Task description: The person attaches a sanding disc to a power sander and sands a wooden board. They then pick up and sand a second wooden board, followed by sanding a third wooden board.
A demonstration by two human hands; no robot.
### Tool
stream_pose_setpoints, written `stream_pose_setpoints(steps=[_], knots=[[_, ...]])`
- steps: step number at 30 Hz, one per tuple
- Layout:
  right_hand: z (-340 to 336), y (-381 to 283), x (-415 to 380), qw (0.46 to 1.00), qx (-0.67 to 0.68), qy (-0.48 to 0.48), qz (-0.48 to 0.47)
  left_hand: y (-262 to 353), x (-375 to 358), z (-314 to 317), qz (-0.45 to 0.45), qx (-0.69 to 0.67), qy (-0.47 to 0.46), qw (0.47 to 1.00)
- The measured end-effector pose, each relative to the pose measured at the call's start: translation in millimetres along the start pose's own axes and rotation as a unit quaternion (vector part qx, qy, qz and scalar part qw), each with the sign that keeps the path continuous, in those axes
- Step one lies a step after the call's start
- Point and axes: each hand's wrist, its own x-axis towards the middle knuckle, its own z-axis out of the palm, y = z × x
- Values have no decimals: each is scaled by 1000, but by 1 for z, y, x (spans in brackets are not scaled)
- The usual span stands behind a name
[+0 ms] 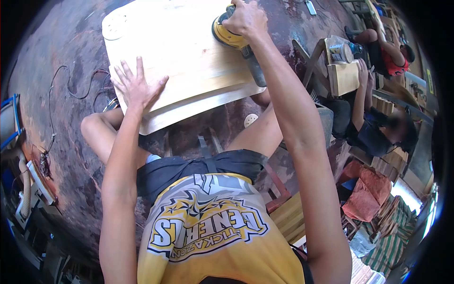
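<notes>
Sleeveless yellow jersey and dark shorts
A yellow jersey (222, 227) is worn, with grey patterning at the hem and white, dark-outlined lettering across the front; dark shorts (189, 173) are worn below; both arms are left bare.

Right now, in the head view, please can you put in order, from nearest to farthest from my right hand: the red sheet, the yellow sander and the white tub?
1. Yellow sander: under the right hand, which grips it.
2. White tub: off to the right.
3. Red sheet: lower on the right side.
</notes>
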Motion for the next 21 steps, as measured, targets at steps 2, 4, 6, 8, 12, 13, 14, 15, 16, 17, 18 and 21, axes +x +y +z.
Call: stream_pose_setpoints(steps=[2, 4, 6, 8, 12, 13, 14, 15, 16, 17, 18, 21], knots=[[15, -67, -34, 962, -252, 68, -82, -1, 0, 2, -3, 1, 1, 1000], [24, -102, -50, 928, -348, 81, -101, -4, -2, 7, 13, -26, 36, 999], [38, -106, -49, 921, -341, 114, -149, -6, 1, 13, 12, -32, 47, 998], [50, -108, -53, 914, -329, 140, -191, -7, -1, 18, 9, -22, 38, 999], [63, -138, -59, 913, -380, 47, -138, -9, -7, 15, 8, -33, 40, 999], [67, -142, -66, 913, -383, 50, -136, -19, -5, 12, -2, -35, 43, 998], [74, -142, -66, 918, -370, 36, -139, -34, 1, 10, 21, -31, 39, 999], [80, -147, -66, 917, -370, 27, -148, -48, 5, 8, 42, -25, 34, 998], [87, -151, -68, 922, -360, 17, -140, -60, 8, 4, -4, -18, 26, 1000], [94, -155, -70, 929, -348, 7, -129, -72, 8, 1, -13, -13, 22, 1000], [101, -160, -71, 939, -325, -6, -115, -86, 9, -1, -32, -41, -3, 999], [126, -181, -71, 875, -481, -21, -50, -108, -5, -8, -41, -101, -7, 994]])
